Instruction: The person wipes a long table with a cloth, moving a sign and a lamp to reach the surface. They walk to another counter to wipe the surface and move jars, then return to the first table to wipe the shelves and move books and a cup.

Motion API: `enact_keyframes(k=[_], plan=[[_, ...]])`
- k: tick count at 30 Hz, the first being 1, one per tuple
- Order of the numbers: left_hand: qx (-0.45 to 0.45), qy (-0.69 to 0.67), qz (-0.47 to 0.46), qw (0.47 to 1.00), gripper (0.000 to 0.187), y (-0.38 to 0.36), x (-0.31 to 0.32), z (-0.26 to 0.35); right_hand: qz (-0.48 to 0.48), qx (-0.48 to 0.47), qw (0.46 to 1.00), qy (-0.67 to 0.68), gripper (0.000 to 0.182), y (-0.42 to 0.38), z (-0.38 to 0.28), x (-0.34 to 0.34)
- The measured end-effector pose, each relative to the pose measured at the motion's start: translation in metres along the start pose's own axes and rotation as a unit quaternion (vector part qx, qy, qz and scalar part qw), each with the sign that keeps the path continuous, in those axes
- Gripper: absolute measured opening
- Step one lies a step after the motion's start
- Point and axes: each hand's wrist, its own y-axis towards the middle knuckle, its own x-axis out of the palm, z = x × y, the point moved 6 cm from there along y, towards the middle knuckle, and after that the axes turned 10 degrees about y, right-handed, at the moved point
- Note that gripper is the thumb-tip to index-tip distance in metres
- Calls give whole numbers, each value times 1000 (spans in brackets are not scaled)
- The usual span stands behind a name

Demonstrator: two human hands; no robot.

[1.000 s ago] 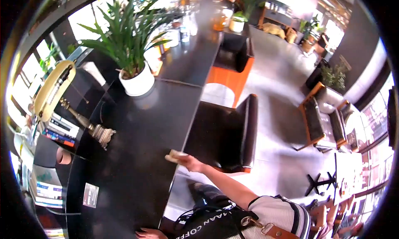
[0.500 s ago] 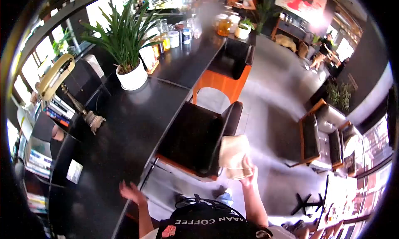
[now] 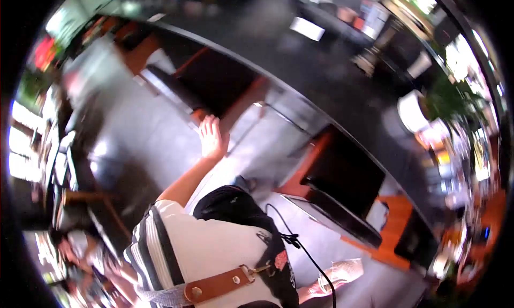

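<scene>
My left hand is raised in the middle of the head view, fingers stretched out and nothing in it. It appears beside the lower corner of a dark-seated chair with orange-brown wood; contact cannot be made out. Low in the view, my right hand grips a folded beige cloth, partly behind a black cord. A second dark chair stands above the cloth, at the long black table. The picture is smeared by motion.
On the table lie a white card, a lamp base and a white plant pot. Blurred jars stand at the right. Another person is at the lower left, near wooden-framed seats.
The view has swung strongly to the left, so table and chairs now slant across the picture. My left hand has left the table edge and is over the floor. The cloth stays in my right hand.
</scene>
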Motion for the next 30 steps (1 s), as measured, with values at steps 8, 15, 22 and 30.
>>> enact_keyframes(k=[8, 15, 22, 30], plan=[[-501, -354, -189, 767, 107, 13, 56, -211, -677, 509, 369, -383, 10, 75, 36, 117], [-708, -293, -50, 641, 89, 51, 92, -169, -789, 501, 213, -283, 10, 30, 109, 172], [-665, -291, -60, 685, 88, 59, 50, -143, -163, 139, 964, 159, 24, 67, 88, 56], [-659, -293, -40, 692, 82, 53, 66, -148, -108, -14, 929, 354, 37, 31, 77, -44]])
